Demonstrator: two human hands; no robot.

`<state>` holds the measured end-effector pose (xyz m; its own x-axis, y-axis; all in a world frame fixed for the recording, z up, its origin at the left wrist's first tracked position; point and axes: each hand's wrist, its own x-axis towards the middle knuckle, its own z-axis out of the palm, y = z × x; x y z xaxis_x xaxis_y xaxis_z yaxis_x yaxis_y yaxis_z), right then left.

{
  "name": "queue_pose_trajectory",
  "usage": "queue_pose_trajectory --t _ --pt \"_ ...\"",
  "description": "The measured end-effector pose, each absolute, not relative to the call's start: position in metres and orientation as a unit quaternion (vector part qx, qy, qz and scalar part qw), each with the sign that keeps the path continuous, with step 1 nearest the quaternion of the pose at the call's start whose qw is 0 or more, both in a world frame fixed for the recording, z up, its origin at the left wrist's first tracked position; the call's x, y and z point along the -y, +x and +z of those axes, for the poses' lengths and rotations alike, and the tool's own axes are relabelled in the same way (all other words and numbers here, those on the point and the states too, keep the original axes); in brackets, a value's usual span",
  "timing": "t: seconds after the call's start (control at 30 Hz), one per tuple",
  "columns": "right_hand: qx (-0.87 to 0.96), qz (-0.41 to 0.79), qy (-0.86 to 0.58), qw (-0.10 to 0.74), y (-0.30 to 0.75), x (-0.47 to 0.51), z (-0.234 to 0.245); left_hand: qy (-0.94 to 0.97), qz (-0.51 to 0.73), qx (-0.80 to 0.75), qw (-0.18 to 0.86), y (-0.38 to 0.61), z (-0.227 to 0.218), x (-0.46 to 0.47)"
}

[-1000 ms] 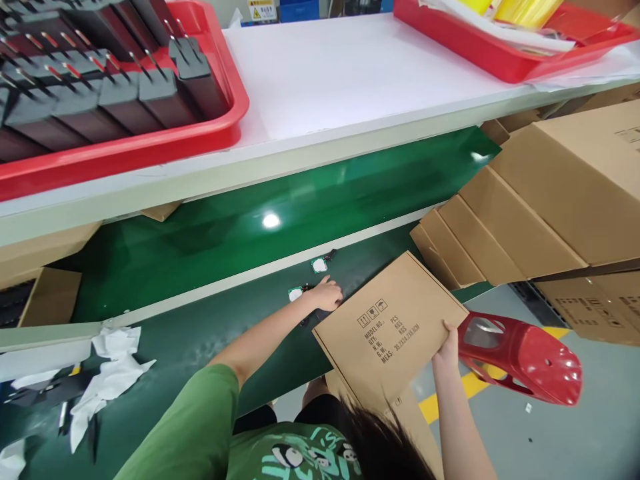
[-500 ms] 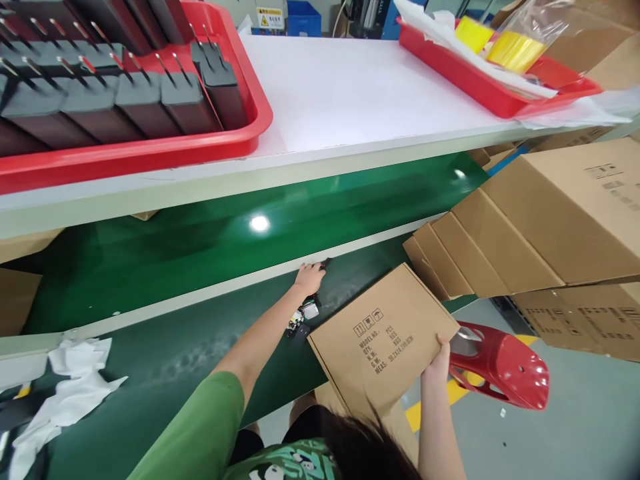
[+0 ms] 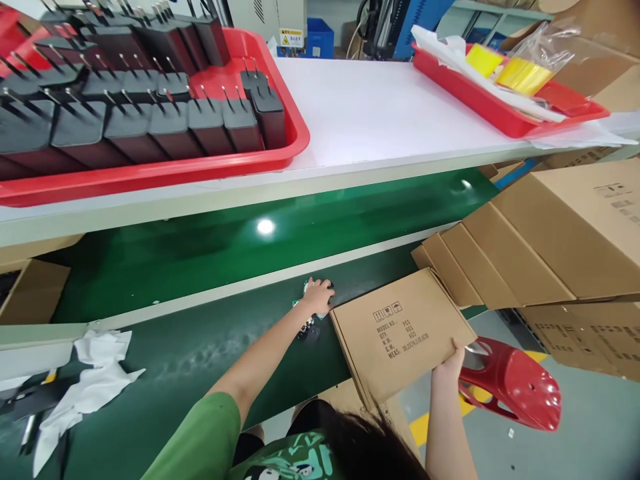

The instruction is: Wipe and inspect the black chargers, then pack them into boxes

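My left hand (image 3: 317, 295) reaches out over the lower green shelf (image 3: 200, 353) and closes on small parts (image 3: 309, 328), white-faced and black, that lie beside the shelf rail; part of them is hidden under the fingers. My right hand (image 3: 449, 365) grips the near edge of a flat brown cardboard box (image 3: 400, 333) with black print, which rests tilted on the shelf edge, just right of the left hand.
A red tray (image 3: 280, 150) of black adapters stands on the white upper table, a second red tray (image 3: 480, 100) with yellow items at the back right. Stacked cardboard boxes (image 3: 550, 233) lean at the right. A red stool (image 3: 515, 383) is below. White rags (image 3: 90, 380) lie at the left.
The left hand moved from the parts up to the rail, then back down onto them. The cardboard box shifted slightly right with the right hand. The view tilted up.
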<state>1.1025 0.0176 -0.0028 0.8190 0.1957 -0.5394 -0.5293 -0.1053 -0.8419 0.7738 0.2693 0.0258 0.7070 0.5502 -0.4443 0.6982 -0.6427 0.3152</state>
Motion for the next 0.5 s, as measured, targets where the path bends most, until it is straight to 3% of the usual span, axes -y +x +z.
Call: queue_pose_trajectory --t 0.3,0.5 --pt "-0.135 0.270 -0.683 0.665 1.096 -0.016 0.002 0.874 -0.181 -0.359 0.272 0.747 0.028 -0.270" --pt "-0.136 0.254 -0.674 0.681 1.073 -0.041 0.005 0.835 -0.118 -0.416 0.341 0.714 0.041 -0.275"
